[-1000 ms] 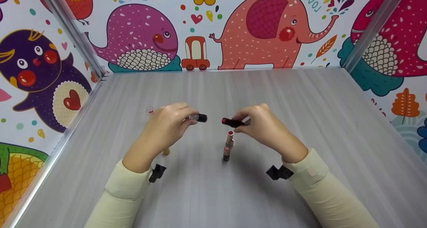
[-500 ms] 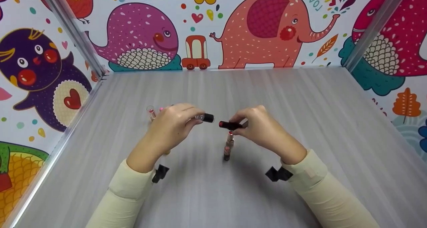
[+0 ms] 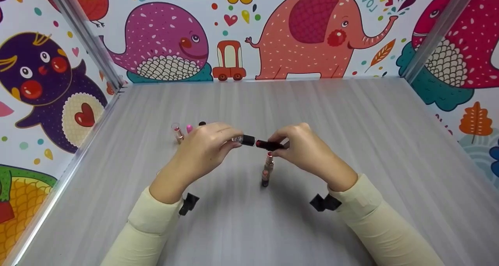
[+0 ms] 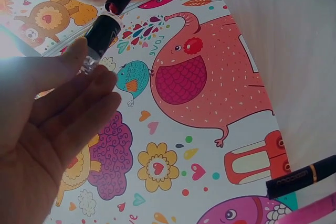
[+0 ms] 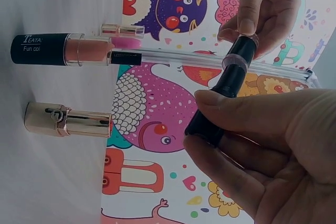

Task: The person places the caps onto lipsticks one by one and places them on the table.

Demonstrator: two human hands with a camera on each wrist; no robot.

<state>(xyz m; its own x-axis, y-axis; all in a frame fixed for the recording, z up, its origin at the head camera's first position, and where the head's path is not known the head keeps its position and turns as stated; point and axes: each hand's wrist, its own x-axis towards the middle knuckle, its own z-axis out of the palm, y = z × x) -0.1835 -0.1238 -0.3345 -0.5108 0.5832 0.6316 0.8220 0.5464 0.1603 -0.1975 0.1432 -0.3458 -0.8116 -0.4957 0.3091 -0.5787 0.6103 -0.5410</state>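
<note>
Over the last second the left hand (image 3: 206, 143) had moved rightward with its black-and-clear cap (image 3: 248, 140), so that the gap to the dark lipstick (image 3: 269, 145) had closed almost completely; the right hand had shifted only slightly. More of the items beyond the left hand had come into view.

At the left, a gold lipstick with a clear top (image 3: 178, 134) stood on the grey table (image 3: 230, 227), with a pink-tipped item (image 3: 189, 128) and a black-topped item (image 3: 202, 123) close by, both partly hidden by the left hand. That hand pinched the cap's clear end between thumb and fingertips, held above the table. The cap's mouth faced the red end of the dark lipstick, just beside it; whether they touched could not be told.

Below the dark lipstick, a coral lipstick with a black base (image 3: 265, 178) stood upright, nearer the person than a gold lipstick with a red tip (image 3: 269, 161), also upright. Farthest right, the right hand (image 3: 304, 147) had the dark lipstick's body gripped between thumb and fingers, the tube tilted in the air, its red end toward the cap.
</note>
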